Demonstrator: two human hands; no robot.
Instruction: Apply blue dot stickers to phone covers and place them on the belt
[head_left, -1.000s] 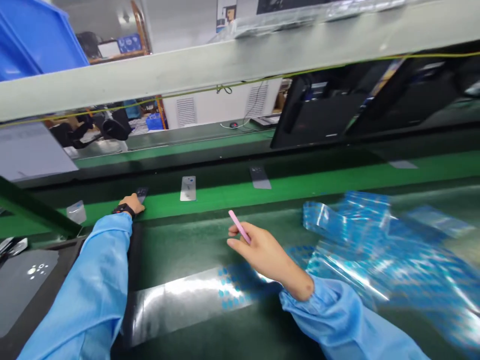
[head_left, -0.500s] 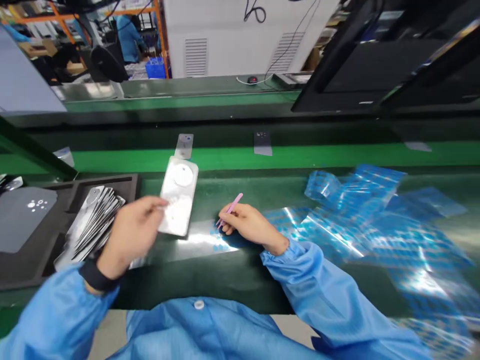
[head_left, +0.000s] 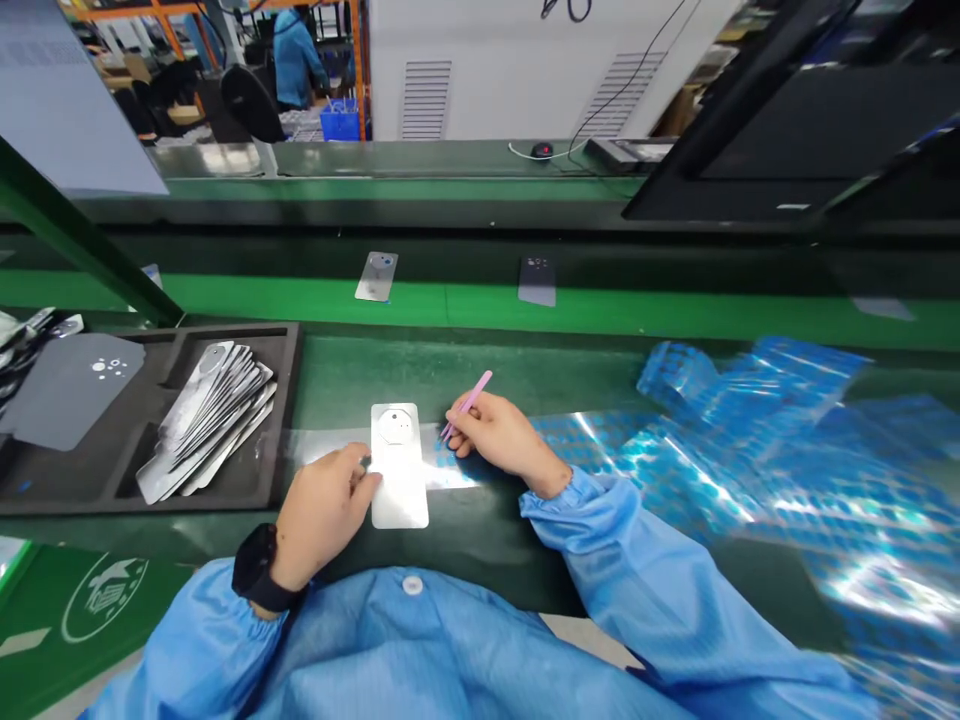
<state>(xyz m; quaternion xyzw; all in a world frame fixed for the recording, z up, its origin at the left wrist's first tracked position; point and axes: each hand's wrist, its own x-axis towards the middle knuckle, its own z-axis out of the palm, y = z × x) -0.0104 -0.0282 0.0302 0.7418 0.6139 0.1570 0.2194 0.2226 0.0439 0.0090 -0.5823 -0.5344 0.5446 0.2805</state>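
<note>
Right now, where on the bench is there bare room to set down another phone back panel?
Bare green mat lies between the right wall of the foam tray and the pink tweezers, behind the white phone back panel. It is crowded rightward, where blue-dotted film spreads beyond the right hand.

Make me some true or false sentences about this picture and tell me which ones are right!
1. The right hand holds pink tweezers. True.
2. A black watch is on the right wrist. False: it is on the left wrist.
3. The left hand touches a pale phone back cover. True.
4. A stack of covers sits in a blue tray. False: the tray is dark.
5. Two more covers lie on the green belt. True.
</note>
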